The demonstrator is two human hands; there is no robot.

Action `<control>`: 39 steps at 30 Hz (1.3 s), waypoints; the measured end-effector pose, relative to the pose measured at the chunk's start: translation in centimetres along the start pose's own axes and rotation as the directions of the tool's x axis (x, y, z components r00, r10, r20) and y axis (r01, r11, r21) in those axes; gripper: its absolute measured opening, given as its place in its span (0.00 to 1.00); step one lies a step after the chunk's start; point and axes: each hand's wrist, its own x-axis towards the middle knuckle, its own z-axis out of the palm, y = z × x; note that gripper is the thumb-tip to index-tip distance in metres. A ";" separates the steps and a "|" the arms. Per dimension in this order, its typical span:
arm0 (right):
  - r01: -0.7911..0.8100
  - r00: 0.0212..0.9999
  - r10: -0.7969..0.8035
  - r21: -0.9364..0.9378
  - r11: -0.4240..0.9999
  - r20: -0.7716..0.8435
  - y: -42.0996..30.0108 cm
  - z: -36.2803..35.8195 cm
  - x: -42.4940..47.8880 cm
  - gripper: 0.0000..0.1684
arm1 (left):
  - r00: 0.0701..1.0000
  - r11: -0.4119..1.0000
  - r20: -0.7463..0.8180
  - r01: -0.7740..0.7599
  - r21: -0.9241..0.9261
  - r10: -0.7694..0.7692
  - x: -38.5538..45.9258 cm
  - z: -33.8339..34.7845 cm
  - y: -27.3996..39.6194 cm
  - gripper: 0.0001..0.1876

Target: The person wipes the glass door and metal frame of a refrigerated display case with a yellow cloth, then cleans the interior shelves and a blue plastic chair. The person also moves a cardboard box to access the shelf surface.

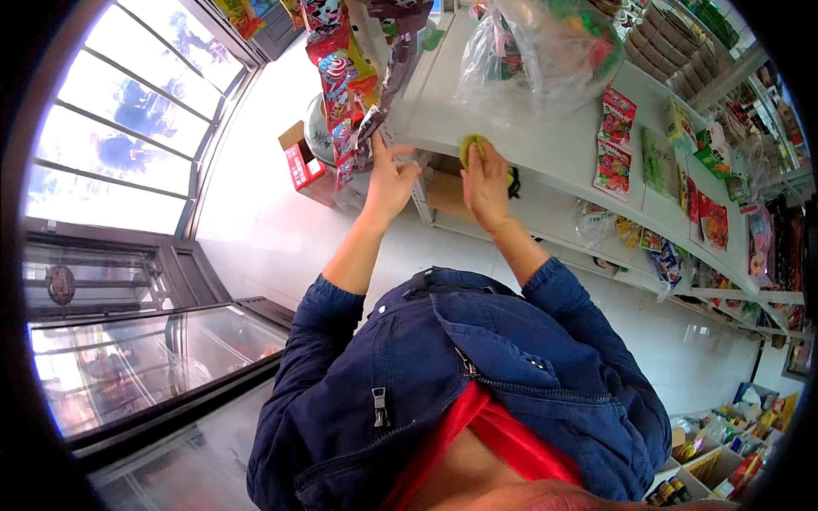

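My right hand (487,188) presses a yellow-green cloth or sponge (471,148) against the front edge of a white shelf (543,144). The cloth is partly covered by my fingers and slightly blurred. Beyond the shelf's left end is my left hand (391,185), its fingers spread, with the index finger at the lower part of a dark brown strip of hanging packets (386,86). Whether the finger touches the strip is hard to tell. A red strip of candy packets (335,83) hangs just left of it.
Clear plastic bags (533,54) lie on the shelf's far part, with red snack packets (615,144) to the right. A cardboard box (447,191) sits on the lower shelf. A red carton (305,167) stands on the floor. Left of me is a glass-topped freezer (185,358).
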 end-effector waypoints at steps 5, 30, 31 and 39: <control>0.046 0.995 -0.035 -0.118 0.992 0.091 -4.5 4.1 3.3 0.30 | 1.000 1.000 0.009 -0.012 0.013 0.012 0.3 -1.8 -1.7 0.44; 0.024 0.997 -0.042 -0.236 0.971 -0.070 6.9 -6.2 -5.6 0.17 | 0.993 0.982 0.071 -0.076 -0.171 0.089 1.0 0.7 -1.3 0.43; 0.031 0.998 -0.044 -0.260 0.965 -0.047 7.4 -7.1 -5.7 0.16 | 0.994 0.985 0.081 -0.064 -0.159 0.078 0.8 0.8 -1.2 0.43; -0.662 0.717 0.616 -0.038 0.749 -0.327 13.3 -10.8 -13.8 0.24 | 0.985 0.999 0.171 0.026 -0.032 -0.020 -1.2 3.4 -0.6 0.45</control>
